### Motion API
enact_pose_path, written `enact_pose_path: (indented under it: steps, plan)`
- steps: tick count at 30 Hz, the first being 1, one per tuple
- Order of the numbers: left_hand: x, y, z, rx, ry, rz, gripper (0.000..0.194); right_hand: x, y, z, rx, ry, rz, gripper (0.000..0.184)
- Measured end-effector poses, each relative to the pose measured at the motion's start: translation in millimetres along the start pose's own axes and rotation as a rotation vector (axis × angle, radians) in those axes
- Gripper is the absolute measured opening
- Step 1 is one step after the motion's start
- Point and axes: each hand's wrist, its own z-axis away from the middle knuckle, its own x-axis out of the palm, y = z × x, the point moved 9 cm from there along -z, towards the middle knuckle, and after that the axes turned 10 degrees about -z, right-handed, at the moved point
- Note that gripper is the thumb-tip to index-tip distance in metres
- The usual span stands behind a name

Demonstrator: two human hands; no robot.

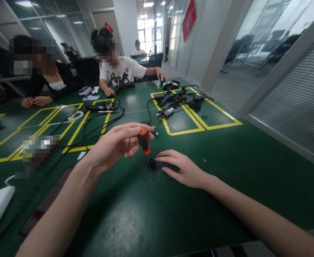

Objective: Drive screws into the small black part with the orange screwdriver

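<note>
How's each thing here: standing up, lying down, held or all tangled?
Orange-black tool: held in left hand, orange end down.
Small black part: upright, wide base down.
Right hand: open beside that part, contact unclear.
Dark phone: lying flat.
White cable: coiled.
Black cables: tangled.

Stand [152, 165] on table [135, 214]; cables [195, 104] behind; phone [51, 198] left.

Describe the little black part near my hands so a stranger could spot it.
On the green table, look nearer than the yellow tape. The little black part appears below the tool in the left hand, beside the right hand. Unlike that orange-and-dark tool, it looks all black, with a round base and narrow upright neck.
</note>
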Motion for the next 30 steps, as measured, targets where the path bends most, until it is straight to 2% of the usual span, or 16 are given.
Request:
enact_pose_path:
  steps: [10, 21, 30]
  plan:
    - [-4.2, -4.1, 2.3, -0.039, 0.050, -0.037, 0.032, -1.1, -1.2, -1.2, -0.005, 0.003, 0.002, 0.031]
    - [4.8, 2.1, 1.5, 0.005, -0.049, 0.044, 0.028, -0.6, 0.7, -0.7, -0.012, 0.015, 0.006, 0.030]
    - [1.7, 0.9, 3.5, -0.035, -0.002, -0.025, 0.026, -1.4, -1.5, -1.2, -0.013, 0.015, -0.006, 0.033]
